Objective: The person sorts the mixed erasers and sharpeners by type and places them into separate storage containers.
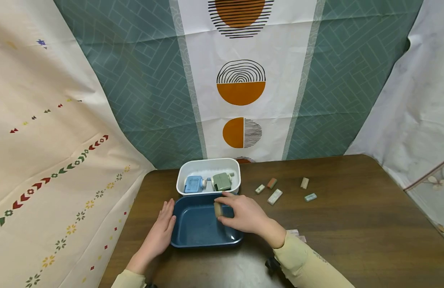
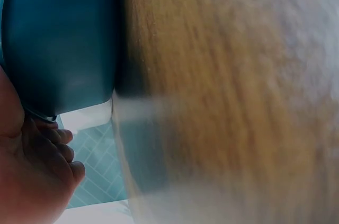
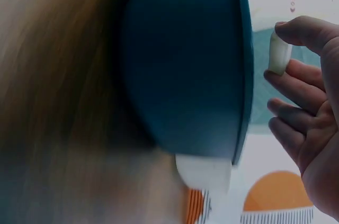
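Over the dark blue tray (image 1: 193, 245), my right hand (image 1: 248, 216) pinches a small beige rectangular block (image 1: 218, 209) between thumb and fingers. In the right wrist view that block (image 3: 279, 53) looks whitish and stands above the rim of the tray (image 3: 246, 70); the other fingers are spread below it. My left hand (image 1: 160, 230) lies along the tray's left side with its fingers straight, close against the rim. The left wrist view shows the left hand (image 2: 39, 166) beside the tray wall (image 2: 63, 38).
Behind the tray stands a white basin (image 1: 209, 163) holding a blue object (image 1: 194, 184) and a green object (image 1: 222, 182). Several small blocks lie to the right, among them a white one (image 1: 275, 197), a reddish-brown one (image 1: 271, 183) and a light blue one (image 1: 310, 197). Pale pieces (image 1: 293, 232) lie by the right sleeve.
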{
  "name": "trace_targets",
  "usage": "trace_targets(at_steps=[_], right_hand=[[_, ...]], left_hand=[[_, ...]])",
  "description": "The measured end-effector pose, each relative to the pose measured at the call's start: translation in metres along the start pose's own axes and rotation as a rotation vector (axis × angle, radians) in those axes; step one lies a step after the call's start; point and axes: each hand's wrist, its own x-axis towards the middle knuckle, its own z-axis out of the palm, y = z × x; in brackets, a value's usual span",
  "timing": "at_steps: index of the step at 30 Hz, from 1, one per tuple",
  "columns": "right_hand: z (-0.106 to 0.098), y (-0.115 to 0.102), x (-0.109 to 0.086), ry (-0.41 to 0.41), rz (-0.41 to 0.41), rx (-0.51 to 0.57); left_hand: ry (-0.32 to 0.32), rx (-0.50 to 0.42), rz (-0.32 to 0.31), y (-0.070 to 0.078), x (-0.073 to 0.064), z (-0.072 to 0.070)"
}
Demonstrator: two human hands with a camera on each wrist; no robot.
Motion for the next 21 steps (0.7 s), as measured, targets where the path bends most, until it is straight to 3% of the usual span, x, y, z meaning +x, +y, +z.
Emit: trace_targets(at_steps=[7,21], right_hand=[[0.021,-0.012,0.013,-0.045,0.022,0.012],[0.051,-0.032,0.031,-0.129,0.154,-0.05]], left_hand=[[0.012,0.002,0.0,-0.001,0.0,0.0],[0.005,-0.002,-0.016,0.001,0.001,0.0]])
